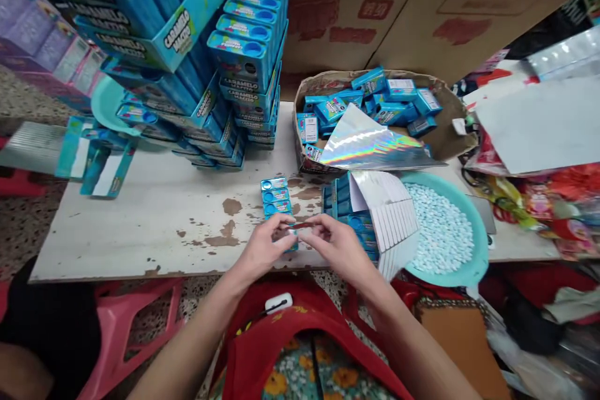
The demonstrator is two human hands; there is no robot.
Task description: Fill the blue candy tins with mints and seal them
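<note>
At far left, teal cartons (109, 169) lie at the edge of the counter (140, 225). Beside them rise stacks of blue boxes (248, 53), labelled "Caramelo Macizo". At centre, a short row of blue packs (275, 195) lies on the counter, its near end beneath the two hands. The left hand (267, 244) curves in from the left, thumb and index finger apart; a dark red strip (302, 225) spans towards the right hand (335, 244), similarly posed. Whether either hand's fingers clamp the strip cannot be told. Behind, a carton (443, 137) holds loose blue packs; right of the hands stands a filled tray (330, 200), then a basin (478, 244) of pale pellets (440, 225).
</note>
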